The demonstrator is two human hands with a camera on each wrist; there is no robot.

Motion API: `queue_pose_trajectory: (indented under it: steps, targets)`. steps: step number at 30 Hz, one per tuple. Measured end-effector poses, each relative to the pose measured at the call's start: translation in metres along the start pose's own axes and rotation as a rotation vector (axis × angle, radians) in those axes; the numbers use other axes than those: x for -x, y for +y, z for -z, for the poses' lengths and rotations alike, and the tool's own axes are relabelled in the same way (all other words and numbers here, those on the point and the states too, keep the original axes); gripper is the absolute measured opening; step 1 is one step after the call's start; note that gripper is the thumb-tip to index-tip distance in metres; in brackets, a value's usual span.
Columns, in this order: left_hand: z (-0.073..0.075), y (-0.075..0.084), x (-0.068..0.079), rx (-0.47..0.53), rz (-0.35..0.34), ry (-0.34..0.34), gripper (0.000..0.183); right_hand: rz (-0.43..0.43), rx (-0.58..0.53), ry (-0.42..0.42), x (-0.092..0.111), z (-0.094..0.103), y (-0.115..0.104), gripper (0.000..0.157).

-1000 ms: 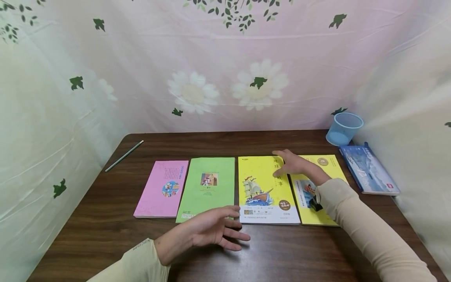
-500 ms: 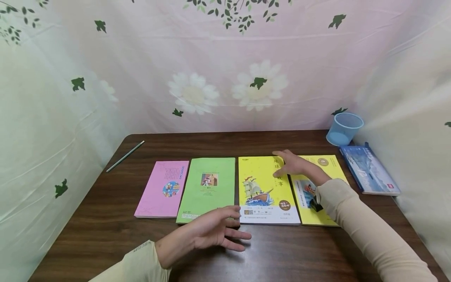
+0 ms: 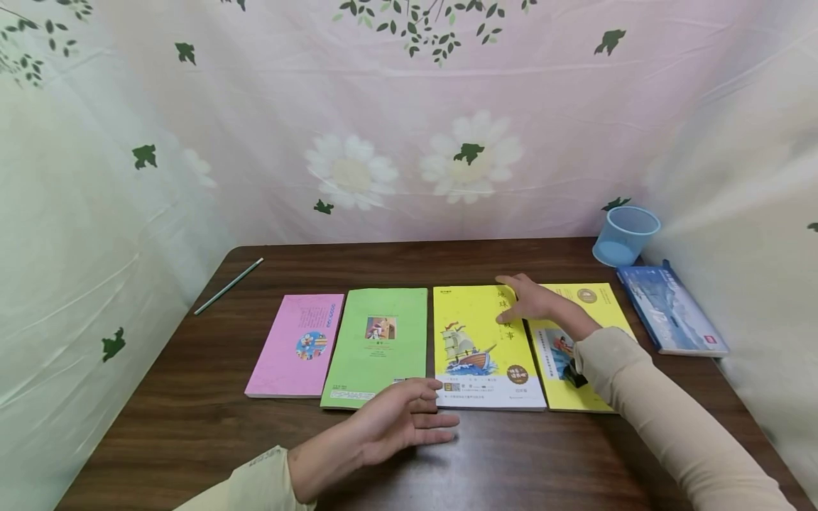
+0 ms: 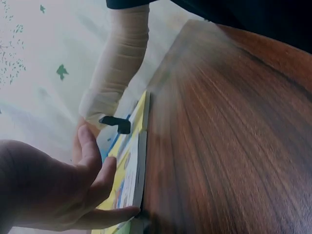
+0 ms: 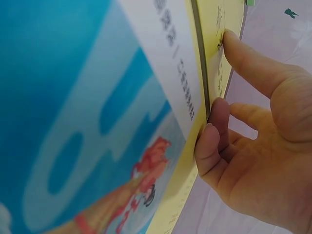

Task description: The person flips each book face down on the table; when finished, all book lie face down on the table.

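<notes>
Where four books lie in a row, two hands at the ship book

While the right hand (image 3: 527,298) lies spread over the upper right corner of the ship book (image 3: 479,355), its thumb tip is on the yellow cover, near the title. Fingers loosely bent, standing apart from the thumb. Left hand (image 3: 399,419) relaxed and unclosed, palm inward, below the same book; one digit reaches its lower left corner, contact unclear. Ship book flat on the wooden table (image 3: 511,461).

To its right, just beside: second yellow book (image 3: 554,355), partly under the right forearm. To its left: green book (image 3: 377,355), then pink book (image 3: 290,355).

Farther out: blue book (image 3: 671,312) at the right edge, blue basket (image 3: 623,241) behind it, pencil (image 3: 228,287) slanting at far left. Flowered cloth (image 3: 409,220) behind.
</notes>
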State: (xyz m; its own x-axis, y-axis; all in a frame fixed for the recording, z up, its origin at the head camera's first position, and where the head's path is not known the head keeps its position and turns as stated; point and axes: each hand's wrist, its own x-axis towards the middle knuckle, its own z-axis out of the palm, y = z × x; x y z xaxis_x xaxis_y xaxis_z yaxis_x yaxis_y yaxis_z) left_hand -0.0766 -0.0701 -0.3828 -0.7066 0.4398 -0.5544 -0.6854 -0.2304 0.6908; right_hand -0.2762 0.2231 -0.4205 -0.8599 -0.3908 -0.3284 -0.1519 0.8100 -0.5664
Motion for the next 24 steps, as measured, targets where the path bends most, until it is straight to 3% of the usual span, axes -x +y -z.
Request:
queue_pose_trajectory:
  steps: [13, 18, 24]
  targets:
    - [-0.006, -0.010, 0.001, 0.070, -0.077, 0.096, 0.037, 0.004, 0.002, -0.009, -0.001, -0.001, -0.001, 0.096]
    - [-0.010, -0.009, 0.005, 0.093, -0.079, 0.136, 0.043, 0.006, 0.021, -0.014, -0.001, 0.000, 0.000, 0.096]
    - [-0.014, -0.004, 0.004, 0.085, -0.082, 0.137, 0.048, -0.001, 0.023, -0.022, -0.003, 0.003, 0.000, 0.098]
